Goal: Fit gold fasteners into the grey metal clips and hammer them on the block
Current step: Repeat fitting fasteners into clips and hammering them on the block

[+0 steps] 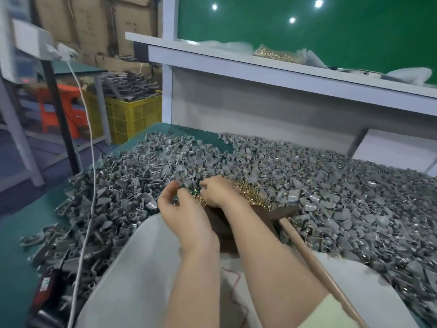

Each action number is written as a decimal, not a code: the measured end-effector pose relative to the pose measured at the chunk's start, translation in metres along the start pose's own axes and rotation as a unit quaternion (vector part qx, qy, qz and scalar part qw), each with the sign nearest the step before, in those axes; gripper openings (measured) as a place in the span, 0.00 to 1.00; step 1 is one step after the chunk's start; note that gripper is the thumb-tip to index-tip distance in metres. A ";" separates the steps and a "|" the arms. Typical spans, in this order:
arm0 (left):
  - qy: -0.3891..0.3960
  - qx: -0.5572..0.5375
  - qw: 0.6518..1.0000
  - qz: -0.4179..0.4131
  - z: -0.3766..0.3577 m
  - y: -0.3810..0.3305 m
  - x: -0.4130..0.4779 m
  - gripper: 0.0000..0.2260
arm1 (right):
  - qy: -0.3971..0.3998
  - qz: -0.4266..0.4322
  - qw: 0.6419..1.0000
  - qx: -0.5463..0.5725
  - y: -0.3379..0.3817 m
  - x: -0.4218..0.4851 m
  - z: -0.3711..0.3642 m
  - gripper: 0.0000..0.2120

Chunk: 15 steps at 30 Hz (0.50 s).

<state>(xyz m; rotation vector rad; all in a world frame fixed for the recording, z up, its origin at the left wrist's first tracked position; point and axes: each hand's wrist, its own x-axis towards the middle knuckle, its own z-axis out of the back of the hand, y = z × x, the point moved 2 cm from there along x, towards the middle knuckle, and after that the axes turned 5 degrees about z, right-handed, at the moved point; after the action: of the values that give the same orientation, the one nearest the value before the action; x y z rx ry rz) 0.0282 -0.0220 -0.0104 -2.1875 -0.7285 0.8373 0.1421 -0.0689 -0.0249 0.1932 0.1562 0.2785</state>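
— So, what sits over at nine o'clock?
— A white cable (91, 162) hanging across the green mat (28, 223). Beyond it, at ten, there's an orange stool (61, 110), a yellow lattice crate (132, 117) heaped with dark metal parts, and cardboard boxes (94, 20).
— And the bench itself?
— Smothered in grey metal clips (331, 185), dull, matt and wedge-shaped, piled from eight o'clock round to four.
— The hands?
— Dead centre. The left hand (179, 209) has its thumb and curled fingers closed on a small grey piece (175, 199), too blurred to name. The right hand (220, 192), just beside it, curls down into the heap. Its fingertips are hidden, so I cannot tell what they hold.
— The gold fasteners (253, 192)?
— A glittering, spiky pile at the right hand's three o'clock, along the top of the dark brown block (220, 223). A pale wooden hammer handle (314, 263) runs toward five.
— Above?
— At one o'clock, a white shelf (260, 60) carrying a clear bag of brass pieces (274, 54), with a green panel (307, 31) behind.
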 end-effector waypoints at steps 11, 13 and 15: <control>0.043 0.023 0.999 -0.022 -0.004 0.003 -0.006 0.10 | -0.192 0.012 0.945 0.263 -0.024 -0.030 0.033 0.15; 0.087 0.054 0.994 -0.043 -0.006 0.005 -0.008 0.10 | -0.208 0.024 0.920 0.330 -0.035 -0.050 0.045 0.10; 0.148 0.125 0.979 -0.069 -0.010 0.008 -0.009 0.10 | -0.212 0.039 0.909 0.355 -0.045 -0.070 0.053 0.07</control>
<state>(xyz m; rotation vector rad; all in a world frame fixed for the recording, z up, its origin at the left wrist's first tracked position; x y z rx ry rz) 0.0315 -0.0374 -0.0079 -1.9530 -0.5840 0.4882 0.0964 -0.1399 0.0256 0.9807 -0.1938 0.2422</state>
